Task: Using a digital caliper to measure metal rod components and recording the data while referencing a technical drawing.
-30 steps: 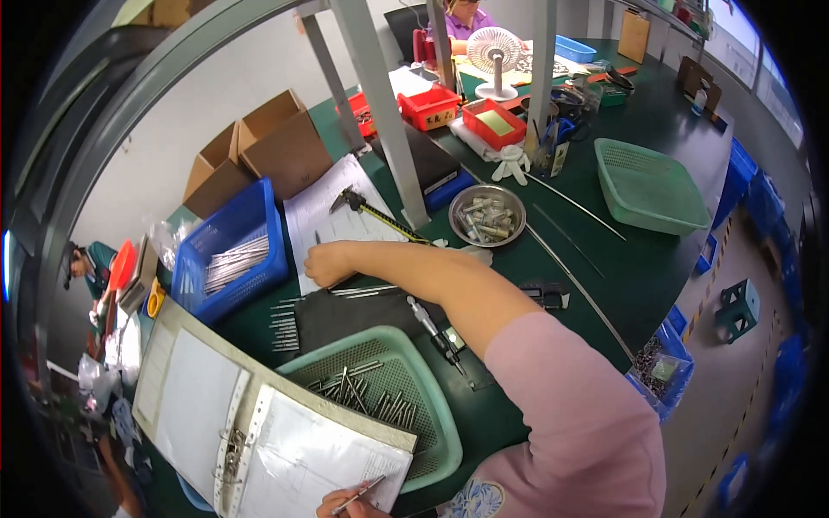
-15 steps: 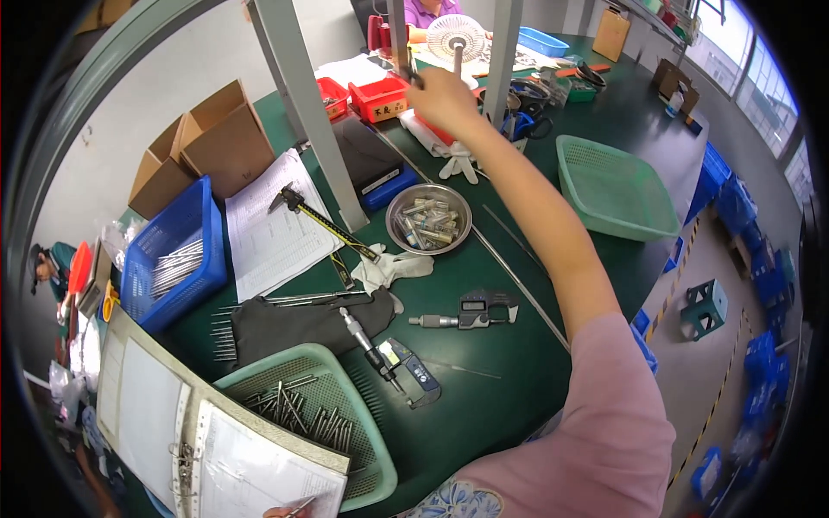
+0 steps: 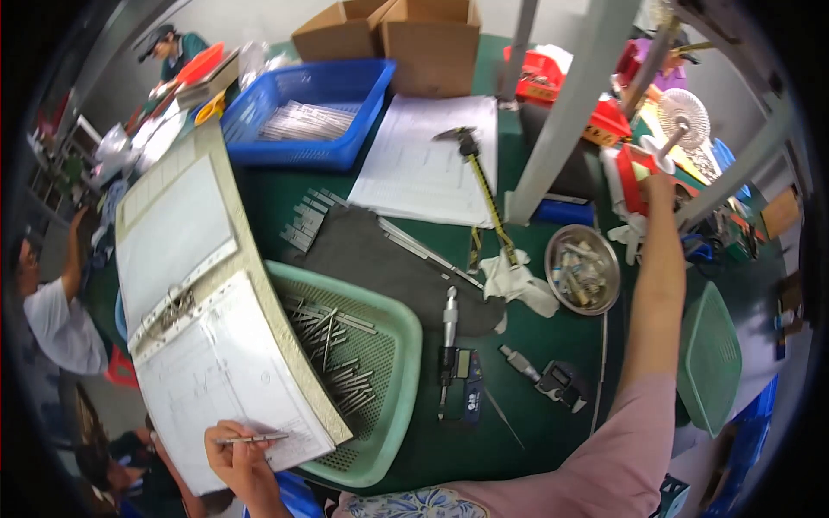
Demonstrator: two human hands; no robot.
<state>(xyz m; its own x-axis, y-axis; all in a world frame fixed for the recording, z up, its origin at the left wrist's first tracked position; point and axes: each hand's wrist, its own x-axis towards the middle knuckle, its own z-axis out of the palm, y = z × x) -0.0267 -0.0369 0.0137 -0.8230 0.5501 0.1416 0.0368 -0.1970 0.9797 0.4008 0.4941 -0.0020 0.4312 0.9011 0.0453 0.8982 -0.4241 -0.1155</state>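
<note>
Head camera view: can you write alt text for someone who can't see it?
A person's left hand holds a pen over an open ring binder, while the right hand reaches far across a green workbench cluttered with calipers and trays of metal pins.

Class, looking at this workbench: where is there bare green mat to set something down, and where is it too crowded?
Bare mat lies below the digital micrometer, between the green tray and the right arm. A smaller patch sits between the blue basket and the dark cloth. Around the metal bowl it is crowded.

Blue crate [image 3: 304, 112], steel bowl [image 3: 583, 269], perhaps calipers [image 3: 456, 371]
</note>
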